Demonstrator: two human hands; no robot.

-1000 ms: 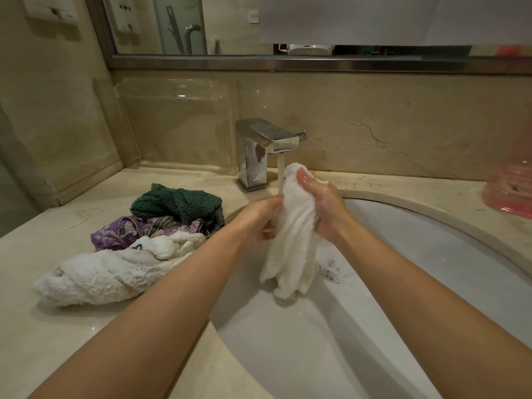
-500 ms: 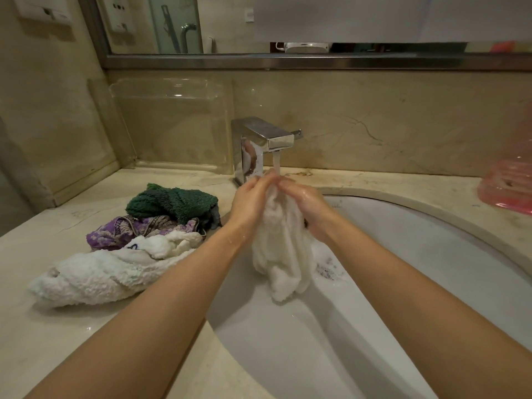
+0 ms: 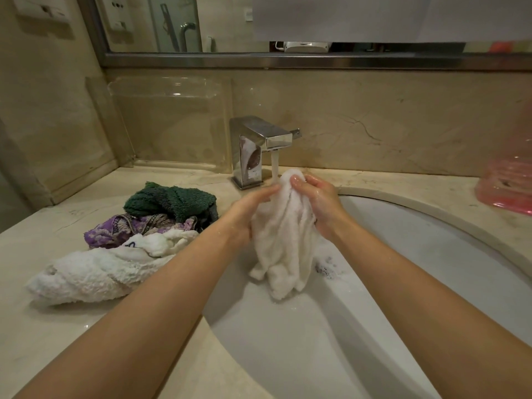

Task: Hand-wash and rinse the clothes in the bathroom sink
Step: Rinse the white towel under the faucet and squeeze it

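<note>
Both hands, left [image 3: 247,214] and right [image 3: 319,203], gripped the white cloth [image 3: 283,240] mid-frame under the tap [image 3: 263,148]; its stream risked splashing the counter [image 3: 72,341].

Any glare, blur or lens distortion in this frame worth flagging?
Head view: warm, dim lighting; wide-angle bending curves the mirror frame and sink rim; the pink container at the right edge is smeared; the hands and white cloth are sharp.

Open basin [image 3: 403,283] rightward; clothes pile [image 3: 138,226] crowding left counter [image 3: 57,326].
</note>
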